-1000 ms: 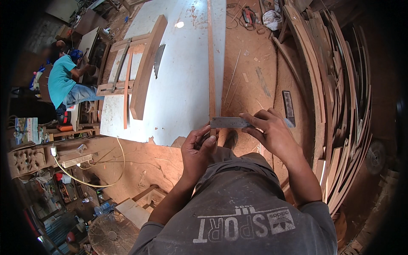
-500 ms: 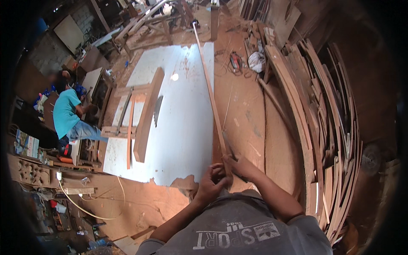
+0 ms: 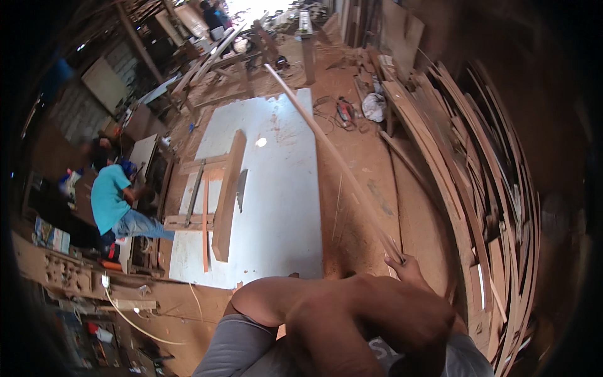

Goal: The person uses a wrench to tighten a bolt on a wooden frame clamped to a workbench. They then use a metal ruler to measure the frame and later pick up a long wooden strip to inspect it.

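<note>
A long wooden strip (image 3: 342, 166) runs on a slant, its long axis going from the near right to the far left; the far tip points forward and leftward. In view, it crosses the right edge of the white sheet (image 3: 282, 213) close to the far right corner, then passes over the far edge. Its near end lies out beyond the right edge, by the near right corner, where the right hand (image 3: 409, 270) has its fingers closed about it. The left arm bends across the body; the left hand (image 3: 377, 308) is blurred and close to the camera, so I cannot tell its grip.

On the sheet, toward the left edge, a thick plank (image 3: 229, 201) lies lengthwise, with a dark toothed blade (image 3: 241, 188) just beside it on the right. A thin reddish strip (image 3: 205, 226) lies left of the plank, reaching toward the near edge.

Past the right edge, a red power tool (image 3: 345, 113) sits on the floor near a white sack (image 3: 374, 107), and stacked timber (image 3: 468, 176) stretches along farther right. Past the left edge, a person in a turquoise shirt (image 3: 112, 198) bends forward.
</note>
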Tool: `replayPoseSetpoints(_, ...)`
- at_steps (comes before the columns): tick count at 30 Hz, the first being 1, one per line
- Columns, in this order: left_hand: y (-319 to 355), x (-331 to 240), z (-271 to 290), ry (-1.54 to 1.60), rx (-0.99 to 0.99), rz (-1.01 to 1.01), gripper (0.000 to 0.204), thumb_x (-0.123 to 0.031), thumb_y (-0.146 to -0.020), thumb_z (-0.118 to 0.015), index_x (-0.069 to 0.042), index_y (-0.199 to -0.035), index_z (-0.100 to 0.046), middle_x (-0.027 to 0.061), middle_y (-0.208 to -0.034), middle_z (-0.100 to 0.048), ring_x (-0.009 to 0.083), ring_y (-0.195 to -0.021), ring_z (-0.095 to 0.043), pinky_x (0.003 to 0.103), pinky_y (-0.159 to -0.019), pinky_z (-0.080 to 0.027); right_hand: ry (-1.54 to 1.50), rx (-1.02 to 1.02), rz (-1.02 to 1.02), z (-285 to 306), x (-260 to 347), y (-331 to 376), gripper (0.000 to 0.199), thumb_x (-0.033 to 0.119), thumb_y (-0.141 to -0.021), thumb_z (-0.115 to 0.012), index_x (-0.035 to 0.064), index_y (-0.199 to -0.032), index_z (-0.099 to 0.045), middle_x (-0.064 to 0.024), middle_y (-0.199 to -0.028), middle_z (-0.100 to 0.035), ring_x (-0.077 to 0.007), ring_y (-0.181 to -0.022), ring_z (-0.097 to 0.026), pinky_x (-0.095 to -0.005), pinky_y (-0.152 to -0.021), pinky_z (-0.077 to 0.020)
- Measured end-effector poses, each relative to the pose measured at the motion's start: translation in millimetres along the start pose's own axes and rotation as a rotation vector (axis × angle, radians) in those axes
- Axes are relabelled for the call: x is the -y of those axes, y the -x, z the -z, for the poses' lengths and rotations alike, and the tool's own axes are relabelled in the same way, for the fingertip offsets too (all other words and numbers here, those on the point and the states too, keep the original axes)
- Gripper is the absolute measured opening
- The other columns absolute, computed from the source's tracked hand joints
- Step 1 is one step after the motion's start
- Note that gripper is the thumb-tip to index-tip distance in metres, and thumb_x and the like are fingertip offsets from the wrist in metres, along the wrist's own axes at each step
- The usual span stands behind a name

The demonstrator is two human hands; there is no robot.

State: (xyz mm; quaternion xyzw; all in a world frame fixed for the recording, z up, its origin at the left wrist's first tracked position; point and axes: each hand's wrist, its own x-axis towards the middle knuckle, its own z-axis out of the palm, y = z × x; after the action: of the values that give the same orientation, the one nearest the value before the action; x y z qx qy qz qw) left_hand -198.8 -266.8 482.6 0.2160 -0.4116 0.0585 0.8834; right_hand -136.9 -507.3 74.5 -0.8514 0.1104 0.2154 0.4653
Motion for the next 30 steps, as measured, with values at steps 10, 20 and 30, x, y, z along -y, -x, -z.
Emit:
replayPoseSetpoints(10, 6, 50, 1, 0.426, 0.065, 0.137, 0.017, -0.021, -0.099, -0.074, -0.009, -0.111, -0.074, 0.0123, -0.092, -0.069, 0.0224, -0.082, -0.062, 0.034, -0.075, -0.05, 0.212, -0.255, -0.032, 45, -99, 119, 0.052, 0.046, -0.088, -0.082, -0.0022, -0.108, -0.075, -0.0266, -0.09, -0.073, -0.0449, -0.1, -0.071, -0.0478, -0.12, -0.0385)
replayPoseSetpoints(20, 44, 54, 106, -0.096, 0.208, 0.47, 0.028, -0.001, -0.099, -0.069, -0.002, -0.127, -0.063, 0.0131, -0.119, -0.072, 0.0259, -0.109, -0.069, 0.039, -0.093, -0.053, 0.387, -0.647, -0.047, 93, -105, 154, 0.054, 0.035, -0.085, -0.085, -0.0042, -0.119, -0.07, -0.0306, -0.112, -0.069, -0.0502, -0.109, -0.065, -0.0534, -0.1, -0.0512)
replayPoseSetpoints(30, 151, 63, 223, -0.788, -0.22, 0.993, 0.014, -0.017, -0.098, -0.077, -0.004, -0.1, -0.071, 0.0, -0.09, -0.066, 0.0063, -0.083, -0.06, 0.027, -0.074, -0.05, 0.743, -0.743, 0.026, 216, -226, 139, 0.059, 0.041, -0.088, -0.078, -0.0035, -0.123, -0.064, -0.0347, -0.113, -0.066, -0.0547, -0.114, -0.06, -0.0596, -0.116, -0.0407)
